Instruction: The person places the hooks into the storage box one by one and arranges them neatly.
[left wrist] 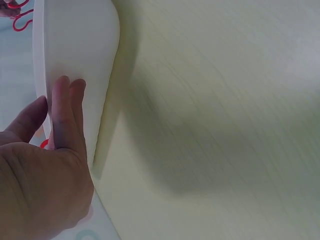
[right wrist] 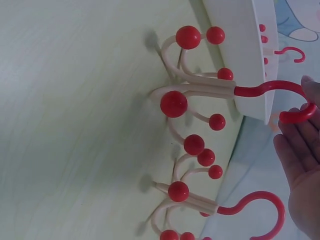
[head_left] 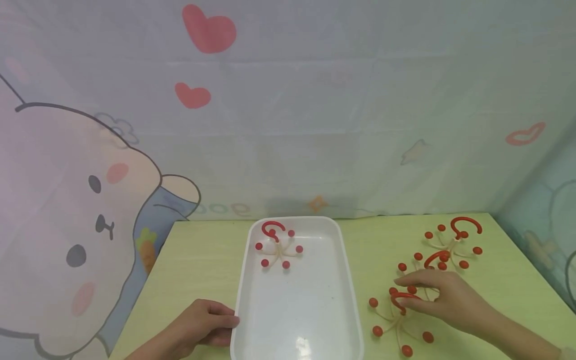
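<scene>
My left hand (head_left: 202,322) pinches the left wall of a white tray (head_left: 297,305), its thumb over the rim and its fingers (left wrist: 65,110) against the outside. Inside the tray, near its far end, stands a multi-arm hanger (head_left: 278,248) with a red hook on top and red ball tips. My right hand (head_left: 450,300) is at the red hook (right wrist: 270,86) of the nearest hanger (head_left: 398,322), right of the tray. Its thumb and straight fingers lie on either side of that hook. This hanger stands on the table, arms spread.
Behind the right hand a second hanger (head_left: 435,259) stands partly hidden, and another hanger (head_left: 452,245) is farther back to the right. All are on the pale yellow table (head_left: 198,270). A printed cloth (head_left: 288,150) hangs along the table's back edge.
</scene>
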`<state>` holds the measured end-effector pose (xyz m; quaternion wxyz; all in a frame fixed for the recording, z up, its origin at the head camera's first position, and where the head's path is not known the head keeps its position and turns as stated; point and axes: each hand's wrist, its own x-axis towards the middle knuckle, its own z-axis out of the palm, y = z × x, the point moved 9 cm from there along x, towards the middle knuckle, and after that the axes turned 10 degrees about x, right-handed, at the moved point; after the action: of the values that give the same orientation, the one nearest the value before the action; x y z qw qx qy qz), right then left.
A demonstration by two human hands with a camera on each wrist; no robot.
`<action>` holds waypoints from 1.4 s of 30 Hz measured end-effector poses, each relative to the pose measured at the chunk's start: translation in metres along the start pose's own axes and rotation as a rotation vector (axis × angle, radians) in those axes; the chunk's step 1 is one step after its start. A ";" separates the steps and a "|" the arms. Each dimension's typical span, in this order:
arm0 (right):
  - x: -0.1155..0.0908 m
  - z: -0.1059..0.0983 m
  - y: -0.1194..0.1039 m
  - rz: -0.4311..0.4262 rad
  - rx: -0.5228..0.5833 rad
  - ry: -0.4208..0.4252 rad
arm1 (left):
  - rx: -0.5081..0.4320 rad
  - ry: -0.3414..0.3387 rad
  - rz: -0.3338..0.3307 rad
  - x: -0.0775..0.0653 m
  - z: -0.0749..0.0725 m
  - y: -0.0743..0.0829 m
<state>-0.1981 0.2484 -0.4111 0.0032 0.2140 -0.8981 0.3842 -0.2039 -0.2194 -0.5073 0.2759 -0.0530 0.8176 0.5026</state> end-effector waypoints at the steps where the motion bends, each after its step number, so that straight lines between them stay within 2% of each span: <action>1: -0.001 0.000 0.000 -0.011 0.003 0.008 | 0.000 0.002 0.000 0.000 0.000 0.000; 15: -0.013 -0.004 -0.006 -0.131 0.018 0.142 | -0.009 0.010 0.013 -0.002 0.000 0.003; 23: -0.012 -0.007 -0.011 -0.129 0.034 0.158 | -0.013 0.003 0.024 -0.001 0.000 0.002; 28: -0.008 -0.013 -0.016 -0.087 0.073 0.131 | -0.019 -0.001 0.025 -0.001 0.000 0.001; 32: -0.004 -0.020 -0.024 -0.081 0.078 0.145 | -0.024 -0.002 0.029 -0.001 0.001 0.001; 35: -0.001 -0.027 -0.033 -0.114 0.075 0.176 | -0.027 -0.002 0.034 -0.001 0.001 0.002; 42: 0.017 -0.041 -0.062 -0.281 0.030 0.216 | -0.012 0.013 0.007 -0.002 0.000 0.000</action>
<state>-0.1965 0.2321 -0.3371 0.1501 0.2951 -0.8478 0.4141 -0.2026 -0.2194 -0.5062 0.2685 -0.0549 0.8164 0.5083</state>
